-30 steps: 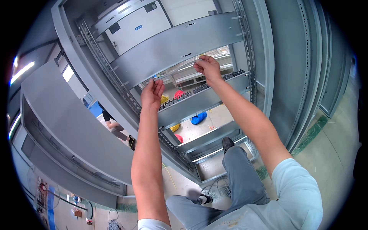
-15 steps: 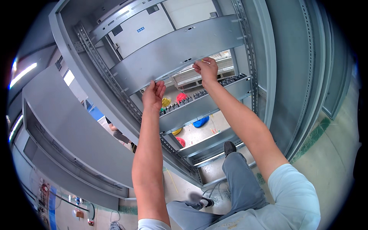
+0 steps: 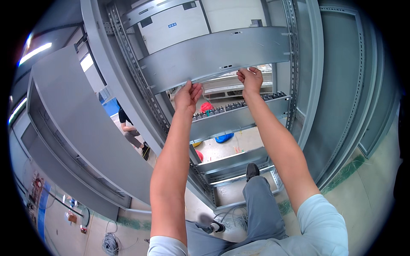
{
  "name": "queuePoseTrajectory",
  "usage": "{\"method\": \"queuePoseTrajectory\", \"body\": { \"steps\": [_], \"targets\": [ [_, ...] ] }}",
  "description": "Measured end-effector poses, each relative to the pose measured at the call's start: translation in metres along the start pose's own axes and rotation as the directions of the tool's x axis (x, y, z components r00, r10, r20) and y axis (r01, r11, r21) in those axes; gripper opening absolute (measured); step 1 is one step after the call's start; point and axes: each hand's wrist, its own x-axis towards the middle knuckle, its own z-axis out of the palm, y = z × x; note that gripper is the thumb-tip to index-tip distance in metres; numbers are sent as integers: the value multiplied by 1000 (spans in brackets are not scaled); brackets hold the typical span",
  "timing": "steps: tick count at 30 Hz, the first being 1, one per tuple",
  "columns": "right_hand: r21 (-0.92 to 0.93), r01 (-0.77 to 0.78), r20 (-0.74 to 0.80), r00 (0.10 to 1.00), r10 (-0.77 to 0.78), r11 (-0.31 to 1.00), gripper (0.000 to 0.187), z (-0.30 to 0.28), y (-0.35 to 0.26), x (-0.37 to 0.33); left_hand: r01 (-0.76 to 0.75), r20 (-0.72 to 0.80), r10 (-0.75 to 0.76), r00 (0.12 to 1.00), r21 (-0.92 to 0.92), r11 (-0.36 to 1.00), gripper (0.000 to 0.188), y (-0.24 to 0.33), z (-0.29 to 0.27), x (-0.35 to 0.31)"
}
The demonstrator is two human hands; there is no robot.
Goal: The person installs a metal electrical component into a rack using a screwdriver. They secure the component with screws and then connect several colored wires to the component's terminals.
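Both my hands are raised inside an open grey metal cabinet, at the lower edge of a wide plain metal panel (image 3: 213, 51). My left hand (image 3: 187, 99) is at the left part of that edge, its fingers curled and the fingertips close together against it. Farther right, my right hand (image 3: 251, 81) pinches thumb and fingers just below a small slot in the panel. Whatever either hand's fingertips hold is too small to make out. Below the hands, a row of small black terminal-like parts (image 3: 232, 106) runs along the top of a second metal crosspiece (image 3: 226, 124).
Perforated uprights (image 3: 139, 70) flank the panel. A large grey door (image 3: 92, 115) stands at the left. Behind the cabinet lie red (image 3: 206, 106) and blue (image 3: 224, 138) wire coils. Another person (image 3: 130, 128) crouches beyond the left side. Grey cable (image 3: 110, 242) lies on the floor.
My view has turned, so the cabinet sits farther right and looks more level. Both hands stay at the panel's lower edge, with the left hand's fingers slightly re-posed.
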Motion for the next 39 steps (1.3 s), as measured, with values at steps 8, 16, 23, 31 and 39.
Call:
{"method": "queuePoseTrajectory", "body": {
  "steps": [8,16,23,31,39],
  "targets": [
    [56,-1,-25,1000,3,998,45,-5,-4,7,0,7,1,1000,-27,1000,26,-7,5,10],
    [142,-120,90,990,108,983,39,-16,-7,10,-16,-14,16,1000,-33,999,23,-8,7,8],
    [102,-109,107,989,98,989,33,-16,-3,12,-65,-99,60,993,-47,997,21,-12,12,7],
    [72,-165,222,964,146,984,19,-26,-8,20,-98,-80,93,993,-61,993,24,-15,10,5],
    [65,-174,272,951,150,983,23,-33,-7,28,-146,-96,139,986,-68,987,26,-17,20,-5]
  ]
}}
